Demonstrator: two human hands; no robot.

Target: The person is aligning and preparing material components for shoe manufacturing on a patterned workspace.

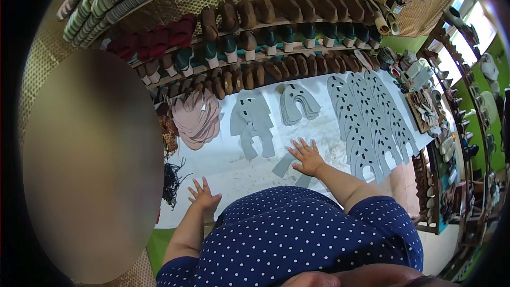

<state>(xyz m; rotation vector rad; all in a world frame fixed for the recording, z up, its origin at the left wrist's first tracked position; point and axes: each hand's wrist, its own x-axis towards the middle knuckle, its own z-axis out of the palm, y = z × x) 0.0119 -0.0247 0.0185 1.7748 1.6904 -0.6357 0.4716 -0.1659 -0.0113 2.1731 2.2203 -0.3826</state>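
Now right hand (306,157) flat on grey cutout (283,164)

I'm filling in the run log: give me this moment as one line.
left hand: flat, fingers spread, on white worktable | right hand: flat on grey cut shoe-upper piece | nearby: row of grey perforated pieces

No packages, labels, signs or screens can be made out anywhere around the hands; small clutter at the right is too blurred to tell.
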